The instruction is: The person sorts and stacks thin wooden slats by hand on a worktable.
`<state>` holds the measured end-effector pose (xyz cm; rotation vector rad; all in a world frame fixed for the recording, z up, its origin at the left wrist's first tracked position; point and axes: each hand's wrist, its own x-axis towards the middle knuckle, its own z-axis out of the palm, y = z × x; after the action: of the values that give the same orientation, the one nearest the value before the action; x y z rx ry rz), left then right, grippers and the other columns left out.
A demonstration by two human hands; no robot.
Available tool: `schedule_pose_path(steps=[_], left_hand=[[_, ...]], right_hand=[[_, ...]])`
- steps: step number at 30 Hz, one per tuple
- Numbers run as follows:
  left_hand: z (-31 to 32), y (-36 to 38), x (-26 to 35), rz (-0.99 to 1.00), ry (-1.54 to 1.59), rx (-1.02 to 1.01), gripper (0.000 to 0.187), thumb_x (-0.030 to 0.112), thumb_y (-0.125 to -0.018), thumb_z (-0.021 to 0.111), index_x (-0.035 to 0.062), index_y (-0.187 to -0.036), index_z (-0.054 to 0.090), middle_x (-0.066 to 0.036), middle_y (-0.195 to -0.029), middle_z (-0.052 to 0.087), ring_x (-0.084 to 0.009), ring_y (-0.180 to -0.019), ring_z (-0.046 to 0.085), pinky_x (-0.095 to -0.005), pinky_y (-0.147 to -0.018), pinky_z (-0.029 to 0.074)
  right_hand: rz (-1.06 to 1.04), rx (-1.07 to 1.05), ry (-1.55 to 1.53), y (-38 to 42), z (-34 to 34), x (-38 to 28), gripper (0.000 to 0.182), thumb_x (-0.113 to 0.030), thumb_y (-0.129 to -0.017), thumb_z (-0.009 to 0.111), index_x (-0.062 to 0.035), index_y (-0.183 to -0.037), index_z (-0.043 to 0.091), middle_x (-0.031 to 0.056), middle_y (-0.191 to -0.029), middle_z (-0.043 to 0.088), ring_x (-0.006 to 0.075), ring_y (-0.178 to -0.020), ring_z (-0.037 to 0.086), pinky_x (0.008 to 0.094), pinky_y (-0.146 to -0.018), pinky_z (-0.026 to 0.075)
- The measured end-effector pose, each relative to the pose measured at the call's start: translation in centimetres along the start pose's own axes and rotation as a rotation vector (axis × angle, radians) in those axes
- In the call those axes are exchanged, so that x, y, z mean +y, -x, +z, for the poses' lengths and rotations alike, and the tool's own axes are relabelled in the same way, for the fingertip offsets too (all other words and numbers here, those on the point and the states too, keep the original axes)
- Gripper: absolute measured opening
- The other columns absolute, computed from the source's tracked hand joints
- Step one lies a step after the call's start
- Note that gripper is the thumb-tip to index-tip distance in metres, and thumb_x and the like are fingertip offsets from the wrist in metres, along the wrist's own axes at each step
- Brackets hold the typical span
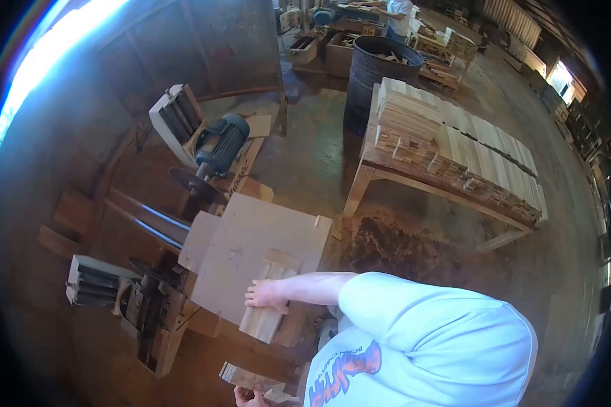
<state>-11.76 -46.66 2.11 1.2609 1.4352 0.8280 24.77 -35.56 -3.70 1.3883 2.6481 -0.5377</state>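
Note:
My right hand (267, 296) reaches across a pale flat work table (251, 234) and grips a few short wooden boards (262, 323) lying side by side near its front edge. Its fingers curl over the far side of the boards, with the thumb on the near side. Low in the view, my left hand (250, 397) holds some short wooden pieces (251, 377) beside the table; part of this hand is cut off by the frame edge.
Beyond the table stands a machine with a blue-green motor (221, 144), a round blade (189, 182) and metal rails (161, 216). A second blade unit (146, 295) sits lower left. Stacked boards (455, 139) fill a wooden bench by a dark barrel (380, 74). A person (398, 17) stands farther back.

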Motion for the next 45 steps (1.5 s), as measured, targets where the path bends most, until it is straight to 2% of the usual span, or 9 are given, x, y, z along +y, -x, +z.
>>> schedule_pose_path(steps=[5, 8, 14, 18, 22, 28, 35, 41, 45], left_hand=[[2.1, -0.4, 2.9, 0.131, 0.056, -0.162, 0.037, 0.002, -0.089, 0.069, -0.0015, -0.125, 0.064, -0.014, -0.119, 0.067, -0.0247, -0.105, 0.061, -0.0374, -0.091, 0.05], [6.5, -2.3, 5.1, 0.282, 0.17, -0.288, 0.031, -0.007, -0.078, 0.066, -0.0036, -0.108, 0.063, -0.006, -0.095, 0.068, -0.0147, -0.084, 0.065, -0.0291, -0.077, 0.053], [19.1, -3.4, 9.4, 0.325, 0.065, -0.528, 0.041, -0.007, -0.072, 0.074, -0.0024, -0.112, 0.063, -0.002, -0.091, 0.067, -0.0068, -0.07, 0.06, -0.0209, -0.059, 0.046], [30.8, 0.1, 11.8, 0.439, 0.01, -0.689, 0.041, -0.003, -0.069, 0.08, -0.0015, -0.107, 0.065, 0.001, -0.088, 0.064, -0.0019, -0.062, 0.054, -0.0186, -0.049, 0.039], [42.9, 7.5, 17.0, 0.472, -0.047, -0.781, 0.041, 0.004, -0.065, 0.085, 0.0009, -0.102, 0.068, 0.003, -0.086, 0.063, -0.0012, -0.06, 0.051, -0.0182, -0.05, 0.039], [56.3, 14.3, 24.4, 1.071, -0.141, -0.744, 0.047, 0.007, -0.058, 0.086, 0.0042, -0.102, 0.071, -0.002, -0.082, 0.065, -0.0058, -0.058, 0.052, -0.0212, -0.05, 0.04], [72.9, 14.4, 36.2, 1.537, -0.159, -0.596, 0.045, 0.024, -0.062, 0.089, 0.0038, -0.098, 0.071, -0.003, -0.078, 0.064, -0.009, -0.055, 0.049, -0.0236, -0.049, 0.037], [99.9, 11.6, 51.6, 1.487, 0.035, -0.634, 0.038, 0.019, -0.064, 0.088, 0.0078, -0.096, 0.07, 0.001, -0.074, 0.063, -0.007, -0.055, 0.05, -0.0227, -0.052, 0.043], [125.8, 7.9, 64.4, 1.533, -0.218, -0.643, 0.07, 0.059, -0.069, 0.083, 0.0124, -0.119, 0.07, -0.013, -0.117, 0.072, -0.0314, -0.109, 0.068, -0.0409, -0.095, 0.052]], right_hand=[[0.038, 0.288, -0.26, 8.8, -0.9, -3.5, 0.11, -0.029, -0.043, 0.093, -0.0055, -0.138, 0.043, 0.0147, -0.127, 0.054, 0.0338, -0.124, 0.052, 0.0494, -0.106, 0.04], [0.202, 0.615, -0.521, 16.9, 0.7, -5.7, 0.111, -0.026, -0.045, 0.092, -0.0046, -0.141, 0.041, 0.0167, -0.13, 0.054, 0.0355, -0.125, 0.051, 0.0472, -0.109, 0.04], [1.027, 0.827, -0.921, 38.7, 10.0, -10.5, 0.112, -0.033, -0.047, 0.095, -0.0039, -0.142, 0.043, 0.0208, -0.137, 0.051, 0.0369, -0.129, 0.049, 0.0452, -0.113, 0.039], [1.329, 1.387, -0.856, 52.6, 20.4, -14.3, 0.111, -0.026, -0.053, 0.094, -0.0006, -0.144, 0.036, 0.0161, -0.135, 0.052, 0.0324, -0.13, 0.05, 0.0451, -0.115, 0.037], [1.316, 2.037, -1.212, 63.0, 25.4, -16.3, 0.101, -0.014, -0.062, 0.085, -0.0048, -0.148, 0.034, 0.0117, -0.138, 0.05, 0.0282, -0.131, 0.049, 0.0411, -0.111, 0.041], [1.375, 2.446, -1.277, 74.3, 29.1, -16.6, 0.088, -0.012, -0.067, 0.069, -0.0066, -0.149, 0.037, 0.0101, -0.137, 0.051, 0.0271, -0.128, 0.052, 0.041, -0.107, 0.045], [1.331, 2.637, -1.484, 79.1, 27.5, -10.2, 0.086, -0.05, -0.078, 0.059, -0.0075, -0.149, 0.039, 0.0154, -0.137, 0.053, 0.0326, -0.126, 0.052, 0.0465, -0.107, 0.043], [1.08, 2.87, -1.32, 84.0, 20.2, -0.7, 0.1, -0.076, -0.082, 0.047, -0.0115, -0.157, 0.03, 0.0148, -0.154, 0.038, 0.0348, -0.138, 0.039, 0.0488, -0.113, 0.037], [1.063, 3.049, -1.011, 87.9, 20.8, 4.3, 0.093, -0.071, -0.085, 0.051, -0.0095, -0.154, 0.036, 0.0158, -0.148, 0.045, 0.0334, -0.133, 0.045, 0.0472, -0.112, 0.038]])
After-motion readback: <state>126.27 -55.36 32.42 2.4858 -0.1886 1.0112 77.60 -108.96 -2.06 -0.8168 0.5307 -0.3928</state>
